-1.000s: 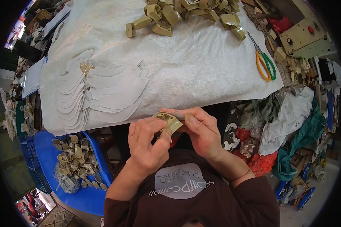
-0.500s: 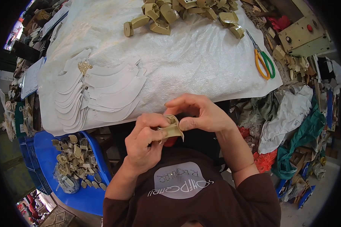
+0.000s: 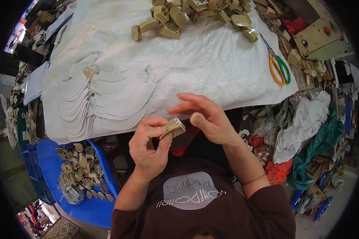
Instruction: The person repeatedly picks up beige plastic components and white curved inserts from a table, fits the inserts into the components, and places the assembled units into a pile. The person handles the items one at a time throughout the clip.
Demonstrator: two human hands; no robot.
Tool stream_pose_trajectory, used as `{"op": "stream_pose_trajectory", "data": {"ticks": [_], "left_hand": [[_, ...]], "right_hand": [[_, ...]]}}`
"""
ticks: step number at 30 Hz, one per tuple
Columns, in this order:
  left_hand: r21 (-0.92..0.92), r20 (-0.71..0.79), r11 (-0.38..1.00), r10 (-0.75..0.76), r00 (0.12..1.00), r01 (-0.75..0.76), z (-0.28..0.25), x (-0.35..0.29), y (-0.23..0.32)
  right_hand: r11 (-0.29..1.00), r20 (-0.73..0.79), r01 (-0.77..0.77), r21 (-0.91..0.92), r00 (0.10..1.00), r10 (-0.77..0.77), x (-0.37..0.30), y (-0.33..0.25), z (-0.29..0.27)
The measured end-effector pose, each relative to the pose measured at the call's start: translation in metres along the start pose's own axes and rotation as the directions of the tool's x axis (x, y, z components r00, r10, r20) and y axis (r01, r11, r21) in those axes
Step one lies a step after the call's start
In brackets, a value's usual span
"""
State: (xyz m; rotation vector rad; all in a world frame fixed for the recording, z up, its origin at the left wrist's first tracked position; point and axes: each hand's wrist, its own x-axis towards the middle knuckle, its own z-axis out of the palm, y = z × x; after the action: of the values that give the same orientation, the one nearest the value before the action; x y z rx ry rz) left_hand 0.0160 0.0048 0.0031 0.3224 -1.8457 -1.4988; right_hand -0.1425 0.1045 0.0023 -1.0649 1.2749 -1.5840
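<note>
Between the thumb and fingers of my left hand is an olive-tan shoe heel, tilted over my lap just off the table's front edge. Sparkly glitter covering shows on its end facing right. My right hand is beside it, apart from it, fingers spread and nothing in them. Ahead on the table lie overlapping rows of thin white curved cut pieces. A gold glitter scrap rests on top of them. Bare olive heels are heaped at the far side.
White woven sheeting covers the table. Scissors with orange and green handles lie near its right edge. A blue chair at lower left bears several heels. Plastic bags crowd the right, below a control box.
My left hand has turned the heel, so its glittery end now shows. My right hand has come away from the heel to the right, with its fingers spreading.
</note>
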Motion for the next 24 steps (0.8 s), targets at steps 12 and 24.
{"op": "stream_pose_trajectory", "data": {"ticks": [12,24], "left_hand": [[-0.25,-0.108,0.943,-0.253,0.961,0.221,0.019,0.007,0.004],[0.166,-0.057,0.986,0.003,0.998,0.007,0.005,0.009,0.003]], "right_hand": [[0.971,-0.166,0.188,-0.15,0.963,-0.212,0.003,-0.001,0.019],[0.959,-0.108,0.278,0.049,0.956,-0.272,-0.002,0.003,0.002]]}}
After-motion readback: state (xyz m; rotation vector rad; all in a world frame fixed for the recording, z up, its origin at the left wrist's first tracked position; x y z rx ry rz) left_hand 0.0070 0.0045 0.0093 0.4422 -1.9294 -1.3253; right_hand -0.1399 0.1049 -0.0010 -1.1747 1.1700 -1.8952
